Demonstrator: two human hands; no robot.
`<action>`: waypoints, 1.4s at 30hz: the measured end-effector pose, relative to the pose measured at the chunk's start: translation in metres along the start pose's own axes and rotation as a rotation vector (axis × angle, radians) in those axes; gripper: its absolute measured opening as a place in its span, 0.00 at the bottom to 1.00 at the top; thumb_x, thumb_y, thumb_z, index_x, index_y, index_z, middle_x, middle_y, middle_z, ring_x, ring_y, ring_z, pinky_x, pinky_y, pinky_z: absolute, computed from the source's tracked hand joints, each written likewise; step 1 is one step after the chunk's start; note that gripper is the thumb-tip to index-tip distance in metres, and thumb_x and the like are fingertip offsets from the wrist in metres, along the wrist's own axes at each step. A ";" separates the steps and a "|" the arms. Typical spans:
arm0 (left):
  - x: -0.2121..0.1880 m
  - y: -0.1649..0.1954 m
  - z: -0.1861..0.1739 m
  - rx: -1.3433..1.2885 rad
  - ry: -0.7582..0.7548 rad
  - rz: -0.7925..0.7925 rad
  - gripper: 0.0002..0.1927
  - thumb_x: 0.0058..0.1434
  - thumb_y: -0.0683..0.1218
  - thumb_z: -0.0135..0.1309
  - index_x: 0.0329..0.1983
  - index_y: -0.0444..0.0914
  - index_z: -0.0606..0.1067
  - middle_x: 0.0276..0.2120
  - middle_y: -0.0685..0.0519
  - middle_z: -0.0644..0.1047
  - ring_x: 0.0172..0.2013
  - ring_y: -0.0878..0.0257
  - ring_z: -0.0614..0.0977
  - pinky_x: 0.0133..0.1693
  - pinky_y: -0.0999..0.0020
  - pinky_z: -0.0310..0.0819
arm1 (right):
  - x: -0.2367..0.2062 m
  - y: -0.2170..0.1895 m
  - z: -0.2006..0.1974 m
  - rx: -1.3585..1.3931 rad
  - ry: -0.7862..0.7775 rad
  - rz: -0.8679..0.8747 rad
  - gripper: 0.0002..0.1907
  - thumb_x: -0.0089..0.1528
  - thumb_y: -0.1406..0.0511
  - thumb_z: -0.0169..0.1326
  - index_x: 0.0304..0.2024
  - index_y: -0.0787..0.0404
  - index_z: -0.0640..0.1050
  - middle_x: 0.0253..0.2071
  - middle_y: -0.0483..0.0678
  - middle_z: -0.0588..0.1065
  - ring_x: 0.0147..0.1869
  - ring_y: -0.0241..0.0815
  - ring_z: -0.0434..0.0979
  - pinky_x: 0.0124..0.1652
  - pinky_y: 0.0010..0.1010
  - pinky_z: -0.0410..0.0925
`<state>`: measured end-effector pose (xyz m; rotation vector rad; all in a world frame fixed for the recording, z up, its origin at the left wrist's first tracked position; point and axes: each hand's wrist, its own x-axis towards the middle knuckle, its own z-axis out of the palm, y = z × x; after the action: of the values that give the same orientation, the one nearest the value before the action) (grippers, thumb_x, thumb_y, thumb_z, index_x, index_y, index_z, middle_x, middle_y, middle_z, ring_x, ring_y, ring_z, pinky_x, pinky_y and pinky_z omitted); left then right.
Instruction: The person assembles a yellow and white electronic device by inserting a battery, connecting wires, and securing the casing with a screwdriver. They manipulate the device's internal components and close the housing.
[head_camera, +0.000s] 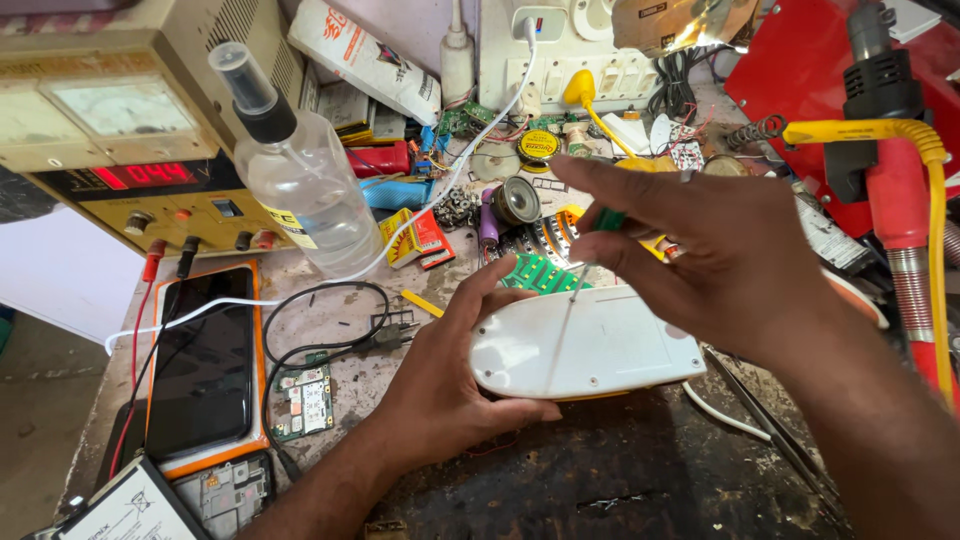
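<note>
The left hand (440, 385) clasps the rounded end of a flat white plastic casing (585, 345) on the scuffed dark tabletop (620, 470), the right hand (720, 255) pinching a green-handled thin metal screwdriver (580, 280) upon it, clear spray bottle (295, 175) beyond, black phone (200, 365) leftward.

bright even daylight, sharp, edges slightly warped

Screwdriver (590, 262) handle hidden in the right hand (720, 250) — green board (540, 272) half-covered.
</note>
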<state>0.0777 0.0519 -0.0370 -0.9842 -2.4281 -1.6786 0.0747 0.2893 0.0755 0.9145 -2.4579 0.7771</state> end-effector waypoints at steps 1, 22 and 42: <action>0.001 0.000 0.000 0.005 0.006 0.003 0.66 0.39 0.52 0.78 0.77 0.41 0.50 0.62 0.44 0.76 0.61 0.52 0.80 0.60 0.59 0.72 | -0.001 0.001 0.000 0.031 -0.008 -0.041 0.30 0.64 0.68 0.60 0.69 0.52 0.70 0.45 0.45 0.83 0.44 0.33 0.85 0.43 0.25 0.75; 0.002 0.011 -0.014 -0.010 -0.101 -0.104 0.56 0.39 0.48 0.76 0.71 0.41 0.59 0.63 0.46 0.73 0.61 0.56 0.79 0.60 0.63 0.72 | -0.007 0.030 -0.016 0.649 0.181 0.203 0.30 0.66 0.72 0.54 0.69 0.50 0.62 0.44 0.44 0.79 0.46 0.29 0.80 0.46 0.24 0.75; -0.004 0.024 -0.049 0.277 -0.206 -0.128 0.50 0.38 0.47 0.72 0.67 0.41 0.65 0.59 0.49 0.76 0.58 0.58 0.78 0.56 0.64 0.70 | -0.053 0.085 0.020 -0.102 -0.345 0.582 0.15 0.52 0.58 0.67 0.41 0.53 0.86 0.33 0.49 0.84 0.36 0.41 0.84 0.39 0.36 0.73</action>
<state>0.0778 0.0133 0.0020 -1.0240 -2.8122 -1.2754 0.0503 0.3552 0.0014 0.3010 -3.0923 0.7015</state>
